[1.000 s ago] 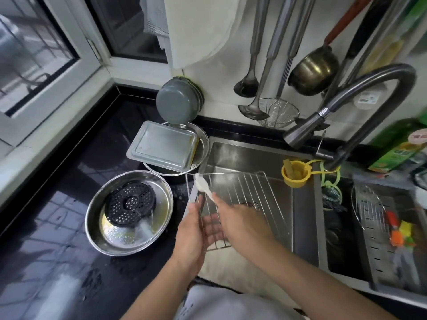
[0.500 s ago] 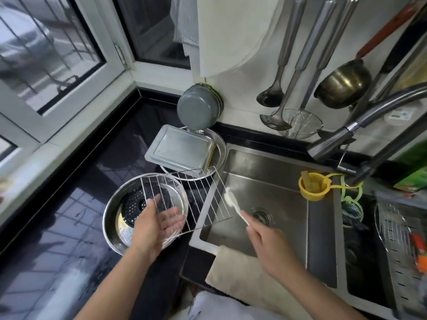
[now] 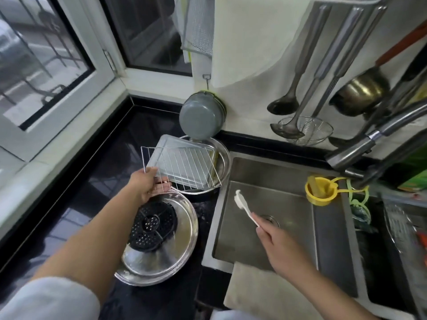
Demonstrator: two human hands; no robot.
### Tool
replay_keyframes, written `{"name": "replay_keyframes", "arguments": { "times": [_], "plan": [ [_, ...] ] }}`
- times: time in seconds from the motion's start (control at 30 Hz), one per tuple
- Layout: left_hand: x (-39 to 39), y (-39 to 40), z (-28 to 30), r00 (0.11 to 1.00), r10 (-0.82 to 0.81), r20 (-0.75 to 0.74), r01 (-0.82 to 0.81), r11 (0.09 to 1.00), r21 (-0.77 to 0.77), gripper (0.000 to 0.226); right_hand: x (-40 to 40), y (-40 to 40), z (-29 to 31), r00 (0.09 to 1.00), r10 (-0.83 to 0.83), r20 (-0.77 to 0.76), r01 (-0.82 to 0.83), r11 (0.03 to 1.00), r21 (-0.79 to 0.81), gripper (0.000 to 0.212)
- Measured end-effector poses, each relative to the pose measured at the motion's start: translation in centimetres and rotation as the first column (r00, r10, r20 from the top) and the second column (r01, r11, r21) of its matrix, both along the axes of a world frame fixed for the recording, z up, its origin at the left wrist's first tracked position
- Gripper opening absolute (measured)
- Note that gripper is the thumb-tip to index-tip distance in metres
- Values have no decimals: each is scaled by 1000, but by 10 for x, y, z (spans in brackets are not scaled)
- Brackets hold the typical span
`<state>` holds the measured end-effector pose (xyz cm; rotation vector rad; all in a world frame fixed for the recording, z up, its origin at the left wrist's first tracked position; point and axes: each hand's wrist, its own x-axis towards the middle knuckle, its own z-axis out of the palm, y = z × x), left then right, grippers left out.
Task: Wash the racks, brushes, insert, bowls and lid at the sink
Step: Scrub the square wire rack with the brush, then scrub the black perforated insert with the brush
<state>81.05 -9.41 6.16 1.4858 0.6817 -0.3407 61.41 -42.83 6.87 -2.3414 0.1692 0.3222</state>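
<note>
Your left hand (image 3: 147,184) pinches the wire rack (image 3: 184,168) at its near left corner, thumb on top and fingers curled below, and holds it almost flat over the metal tray (image 3: 161,144). This tray lies in a steel bowl (image 3: 225,158) at the back of the worktop (image 3: 97,181), just beside the left rim of the sink (image 3: 217,218). Your right hand (image 3: 280,245) grips the handle of the white brush (image 3: 242,203) over the empty basin, with the bristle end pointing up and away from you.

The step in hand looks like setting the rack down on the tray. Lower the far edge first, so the wires rest on the tray's rim before you open your fingers; a rack held by one corner can tip and slide toward the sink. Keep it level, because water may drip on the dark worktop. I cannot tell if the rack already touches the tray, since the wires are thin and the view is bent.

The black perforated insert (image 3: 152,225) sits in the large steel basin (image 3: 184,255) at the near part of the worktop, under your left forearm. It is probably next to wash, so keep the brush ready and do not put it down. A grey lid (image 3: 201,116) leans against the back wall behind the tray.
</note>
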Motion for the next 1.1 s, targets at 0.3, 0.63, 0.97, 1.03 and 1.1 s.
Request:
{"name": "replay_keyframes", "arguments": {
  "times": [0.3,0.63,0.97,1.03,1.1],
  "plan": [
    [-23,23,-43,999,32,-37,-17,933,359,34,8,16,-18,999,16,-28,-13,996,83,43],
    [-155,30,-81,934,-189,-302,347,680,646,47,-6,23,-32,995,75,-73,-63,987,151,39],
    [-133,13,-78,941,186,-283,71,708,702,63,-22,14,-30,994,86,-67,-76,988,132,43],
    [-133,17,-81,916,302,-265,-81,785,614,69,-25,7,-30,996,69,-62,-60,989,134,43],
    [-136,22,-82,866,414,-281,-227,826,517,64,-27,-1,-31,997,53,-59,-45,989,140,43]
  ]
}}
